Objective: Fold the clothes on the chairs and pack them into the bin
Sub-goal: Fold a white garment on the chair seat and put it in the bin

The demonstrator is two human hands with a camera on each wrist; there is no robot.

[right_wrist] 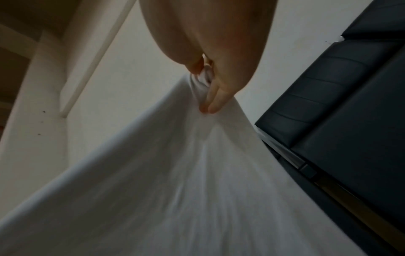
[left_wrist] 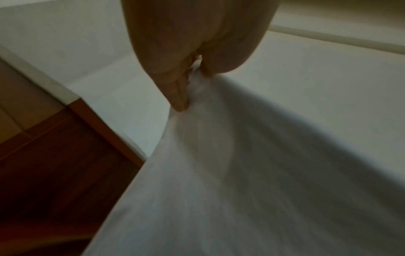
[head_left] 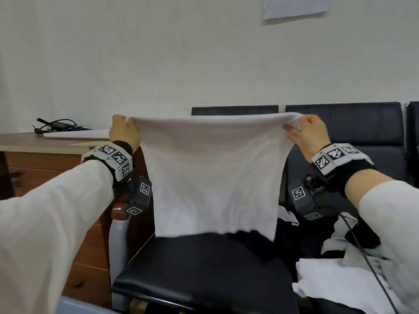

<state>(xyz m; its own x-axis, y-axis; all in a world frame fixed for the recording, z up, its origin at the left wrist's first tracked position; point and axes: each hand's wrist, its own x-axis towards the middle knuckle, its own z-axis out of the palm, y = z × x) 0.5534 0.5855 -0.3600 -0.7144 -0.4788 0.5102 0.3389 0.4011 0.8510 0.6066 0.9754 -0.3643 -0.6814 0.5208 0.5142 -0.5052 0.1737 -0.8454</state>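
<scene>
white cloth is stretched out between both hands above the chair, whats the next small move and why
Probably lower the white garment flat onto the empty black chair seat below it. The left hand and right hand each pinch a top corner, so it hangs spread and mostly smooth, its bottom edge just above the seat. Laid flat there it could be folded; the bin is not in view.

The left hand [left_wrist: 192, 43] was seen from the wrist side, fingers [left_wrist: 178, 97] curled onto a bunched edge of a white cloth [left_wrist: 230, 181], thumb pressed against it from the other side. The cloth was draped down below the hand, blurred. A brown wooden cabinet [left_wrist: 61, 155] was seen left of and below the hand, a pale wall [left_wrist: 328, 78] beyond it.
</scene>
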